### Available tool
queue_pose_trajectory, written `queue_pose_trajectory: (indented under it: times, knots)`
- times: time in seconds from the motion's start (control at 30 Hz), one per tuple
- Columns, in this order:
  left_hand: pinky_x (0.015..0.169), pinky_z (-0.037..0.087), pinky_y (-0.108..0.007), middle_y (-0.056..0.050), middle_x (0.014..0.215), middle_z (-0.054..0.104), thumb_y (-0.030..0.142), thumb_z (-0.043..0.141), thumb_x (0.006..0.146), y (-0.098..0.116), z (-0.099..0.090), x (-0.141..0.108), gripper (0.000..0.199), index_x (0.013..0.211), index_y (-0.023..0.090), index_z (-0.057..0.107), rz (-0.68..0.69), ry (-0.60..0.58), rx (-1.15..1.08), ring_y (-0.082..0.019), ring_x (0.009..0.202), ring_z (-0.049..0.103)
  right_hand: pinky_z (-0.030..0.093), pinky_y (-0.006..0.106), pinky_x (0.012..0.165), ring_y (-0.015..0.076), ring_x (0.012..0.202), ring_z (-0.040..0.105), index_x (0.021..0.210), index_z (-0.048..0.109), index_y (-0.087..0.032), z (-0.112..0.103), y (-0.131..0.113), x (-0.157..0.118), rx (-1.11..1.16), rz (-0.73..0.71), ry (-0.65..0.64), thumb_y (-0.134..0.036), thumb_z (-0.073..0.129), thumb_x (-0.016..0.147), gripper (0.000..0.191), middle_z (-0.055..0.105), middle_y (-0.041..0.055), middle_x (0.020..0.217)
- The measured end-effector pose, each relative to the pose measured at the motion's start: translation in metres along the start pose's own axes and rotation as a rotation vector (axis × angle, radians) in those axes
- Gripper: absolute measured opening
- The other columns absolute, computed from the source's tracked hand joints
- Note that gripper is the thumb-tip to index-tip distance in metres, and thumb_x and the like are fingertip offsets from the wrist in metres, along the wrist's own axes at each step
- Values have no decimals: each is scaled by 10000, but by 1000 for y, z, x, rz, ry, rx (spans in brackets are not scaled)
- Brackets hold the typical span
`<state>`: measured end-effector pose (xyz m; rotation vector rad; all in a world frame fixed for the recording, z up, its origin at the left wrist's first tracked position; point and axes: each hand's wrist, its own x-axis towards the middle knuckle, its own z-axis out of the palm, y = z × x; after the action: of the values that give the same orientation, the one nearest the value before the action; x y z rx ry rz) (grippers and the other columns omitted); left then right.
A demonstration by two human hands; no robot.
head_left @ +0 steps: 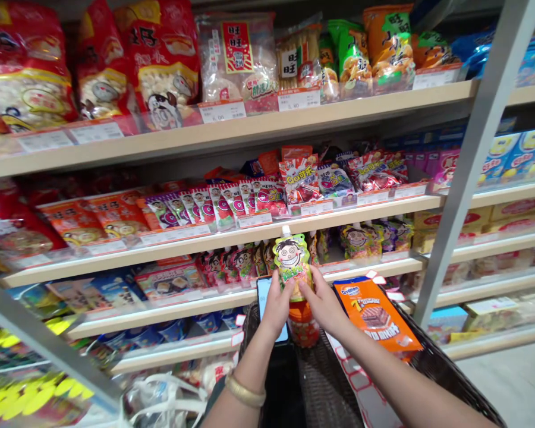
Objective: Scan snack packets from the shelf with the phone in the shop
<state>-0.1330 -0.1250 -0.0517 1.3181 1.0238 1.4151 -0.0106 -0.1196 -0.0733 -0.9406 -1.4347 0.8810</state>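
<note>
A green spouted jelly drink pouch [290, 255], printed with a grinning cartoon face, is held upright between both hands. My left hand [277, 304] grips its lower left side, and my right hand [323, 299] its lower right, with both thumbs on the front. Beneath them is a dark woven basket [448, 374]. Inside it, a clear container with red contents [304, 333] stands just below the pouch, partly covered by my hands. A phone [263, 292] lies by my left hand. To the right of my right hand rests an orange snack packet [377, 315].
Shelves of packaged snacks fill the view ahead. Similar spouted pouches [359, 241] stand on the shelf behind the held one, under a row of candy bags [229, 202]. Slanting metal posts [481, 137] divide the shelving. A white bag [164, 398] is at lower left.
</note>
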Motion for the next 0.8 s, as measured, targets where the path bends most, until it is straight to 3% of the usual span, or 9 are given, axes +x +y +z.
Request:
queue_pose_trajectory:
  times: [0.23, 0.8]
  knots:
    - [1032, 456, -355, -76, 1261, 665, 192, 557, 714, 4, 2, -2, 574, 1287, 192, 522, -14, -45, -112, -233, 1157, 613, 547, 382, 880, 234, 997, 684, 1284, 504, -271, -5, 11, 2, 16, -13, -14, -384, 541, 918, 385, 714, 60, 1132]
    - [985, 477, -355, -78, 1235, 673, 212, 537, 717, 2, 2, -1, 485, 1200, 191, 587, 12, 11, -19, -236, 1093, 633, 556, 421, 889, 256, 1043, 684, 1335, 490, -282, -4, 18, 3, 12, -8, 2, -388, 560, 910, 443, 709, 75, 1177]
